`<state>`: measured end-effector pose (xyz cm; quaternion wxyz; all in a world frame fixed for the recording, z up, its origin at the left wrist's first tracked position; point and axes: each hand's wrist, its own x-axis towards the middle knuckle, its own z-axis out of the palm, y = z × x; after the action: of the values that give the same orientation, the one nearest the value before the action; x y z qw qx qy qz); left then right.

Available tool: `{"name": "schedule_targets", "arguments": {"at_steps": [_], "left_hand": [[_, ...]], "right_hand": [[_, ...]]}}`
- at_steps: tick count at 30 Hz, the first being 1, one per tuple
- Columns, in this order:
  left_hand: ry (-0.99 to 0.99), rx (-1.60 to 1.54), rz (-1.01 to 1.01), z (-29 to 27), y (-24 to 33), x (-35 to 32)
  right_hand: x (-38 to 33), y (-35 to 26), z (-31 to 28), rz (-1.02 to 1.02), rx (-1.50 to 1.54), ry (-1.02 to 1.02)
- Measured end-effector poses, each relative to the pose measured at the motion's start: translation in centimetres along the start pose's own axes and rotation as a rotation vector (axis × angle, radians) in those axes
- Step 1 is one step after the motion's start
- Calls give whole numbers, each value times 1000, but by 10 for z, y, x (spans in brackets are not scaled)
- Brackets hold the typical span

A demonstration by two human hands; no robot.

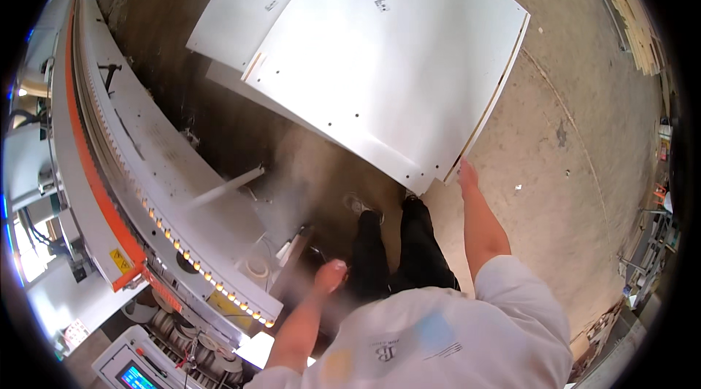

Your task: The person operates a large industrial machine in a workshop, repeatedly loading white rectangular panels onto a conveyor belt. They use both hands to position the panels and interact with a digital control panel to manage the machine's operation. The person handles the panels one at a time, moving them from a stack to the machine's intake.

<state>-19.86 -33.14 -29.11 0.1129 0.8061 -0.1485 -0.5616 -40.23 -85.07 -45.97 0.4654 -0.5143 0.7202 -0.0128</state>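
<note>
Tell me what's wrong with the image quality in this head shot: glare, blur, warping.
Head view: fisheye bends the machine rail and the white panel edges toward the black rim; the panel is glare-washed, nearly featureless; a hazy pale patch hangs over the floor near the left hand, softening it; the right hand at the panel's corner is sharper; the left edge by the window is blown out.

- The dusty grey concrete floor carries everything in view.
- A stack of large white laminated boards lies in the far middle; what holds it up off the floor is hidden.
- A long white and orange machine stands along the left.
- A pile of pale wooden strips lies at the far right.
- Small scraps dot the floor on the right.
</note>
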Motion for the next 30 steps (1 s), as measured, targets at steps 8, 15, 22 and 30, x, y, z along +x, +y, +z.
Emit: {"name": "schedule_targets", "arguments": {"at_steps": [8, 15, 22, 30], "left_hand": [[-22, -213, 45, 65, 80, -8], [40, -87, 135, 34, 122, 10], [247, -41, 294, -38, 126, 49], [578, 87, 532, -183, 217, 90]], "right_hand": [[-2, -65, 18, 228, 750, -164], [-10, -31, 12, 297, 728, -268], [-75, -4, 22, 373, 812, -315], [-120, 58, -98, 408, 489, -210]]}}
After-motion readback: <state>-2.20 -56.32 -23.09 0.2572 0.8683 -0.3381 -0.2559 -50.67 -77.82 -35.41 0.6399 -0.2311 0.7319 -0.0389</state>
